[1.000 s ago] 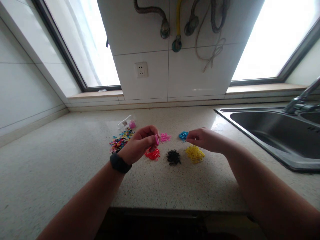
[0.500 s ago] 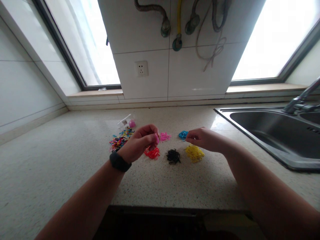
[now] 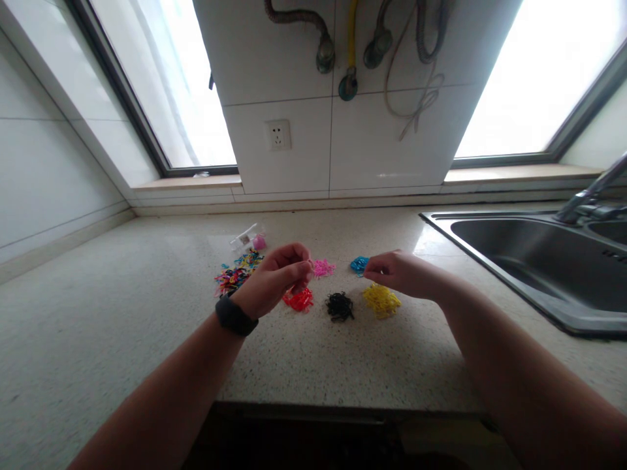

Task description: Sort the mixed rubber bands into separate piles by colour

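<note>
Precariously, the left hand (image 3: pixel 275 277) hangs beside the pink pile (image 3: pixel 324 267) and the right hand (image 3: pixel 398 271) beside the blue pile (image 3: pixel 358 264), both beyond the black pile (image 3: pixel 339 307), grips unclear, where a low sweep could mix colours.

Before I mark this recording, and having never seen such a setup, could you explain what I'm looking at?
There is no machine here: these are a person's bare left hand and right hand, seen by one camera worn on their head, looking forward and down. On the speckled counter lie small pieces sorted by colour: a pink pile, blue pile, red pile, black pile and yellow pile. A mixed pile sits farther left, below a clear plastic item. A sink is at the right. The left hand's fingers are curled near the pink and red piles; the right hand's are by the blue one. Whether either holds anything is too small to tell.
</note>
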A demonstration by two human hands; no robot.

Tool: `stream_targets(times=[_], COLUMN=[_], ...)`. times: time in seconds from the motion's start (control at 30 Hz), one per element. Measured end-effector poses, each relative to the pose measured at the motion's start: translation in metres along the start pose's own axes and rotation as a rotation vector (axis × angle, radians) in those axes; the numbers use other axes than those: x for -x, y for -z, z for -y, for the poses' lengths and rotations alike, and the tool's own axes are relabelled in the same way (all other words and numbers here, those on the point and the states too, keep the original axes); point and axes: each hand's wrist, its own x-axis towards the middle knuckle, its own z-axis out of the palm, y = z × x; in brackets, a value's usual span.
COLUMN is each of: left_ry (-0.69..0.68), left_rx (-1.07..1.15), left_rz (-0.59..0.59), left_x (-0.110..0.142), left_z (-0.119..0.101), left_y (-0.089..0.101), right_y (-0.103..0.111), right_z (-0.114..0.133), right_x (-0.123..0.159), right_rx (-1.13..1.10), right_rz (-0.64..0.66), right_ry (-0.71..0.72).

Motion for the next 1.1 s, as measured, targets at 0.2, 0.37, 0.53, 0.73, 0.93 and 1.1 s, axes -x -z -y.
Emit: stream_targets(times=[0.2, 0.37, 0.53, 0.73, 0.93, 1.1], left_ry=[-0.015, -0.031, -0.033, -0.071, -0.169, -0.227], left_rx=[-0.015, -0.029, -0.060, -0.368, -1.069, -1.439], left_rz=[-0.007, 0.016, 0.007, -0.095, -0.147, -0.063], left_x=[-0.001, -0.001, -0.001, -0.006, -0.023, -0.036], left_z=[0.000, 0.002, 0.003, 0.010, 0.029, 0.039], left_y=[0.001, 0.004, 0.006, 0.006, 0.020, 0.036], right_y=[0.001, 0.001, 0.002, 0.003, 0.003, 0.003], right_z=[0.000, 0.001, 0.002, 0.002, -0.001, 0.000], right_x=[0.000, 0.000, 0.000, 0.000, 0.000, 0.000], right_rx=[-0.006, -0.005, -0.001, 0.008, -0.010, -0.005], right_rz=[-0.009, -0.004, 0.003, -0.007, -0.016, -0.025], right_ry=[-0.005, -0.003, 0.001, -0.014, -0.015, -0.010])
